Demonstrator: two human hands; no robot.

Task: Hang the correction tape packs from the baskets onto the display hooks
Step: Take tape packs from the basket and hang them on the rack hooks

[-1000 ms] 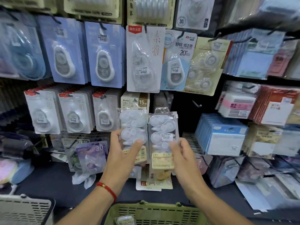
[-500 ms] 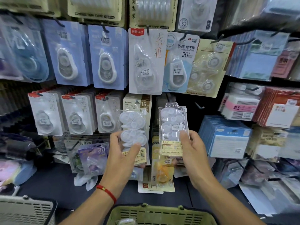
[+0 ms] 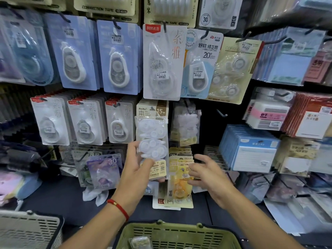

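Note:
My left hand [image 3: 138, 164] grips a clear pack of white correction tapes [image 3: 151, 139] by its lower end, upright in front of the display wall. A second pack like it [image 3: 186, 126] hangs blurred on a display hook just right of the first. My right hand [image 3: 206, 172] is below that pack, fingers spread, holding nothing. A green basket [image 3: 177, 234] sits at the bottom centre with a pack [image 3: 140, 241] lying inside.
A grey basket [image 3: 28, 229] sits at the bottom left. Carded correction tapes [image 3: 86, 121] fill the hooks to the left and above. A bare hook [image 3: 221, 113] sticks out right of the hung pack. Yellow packs [image 3: 179, 178] hang below my hands; sticky notes [image 3: 249, 150] hang to the right.
My right hand carried its pack up to the hook, let go and dropped back down empty. The left hand kept its pack nearly in place.

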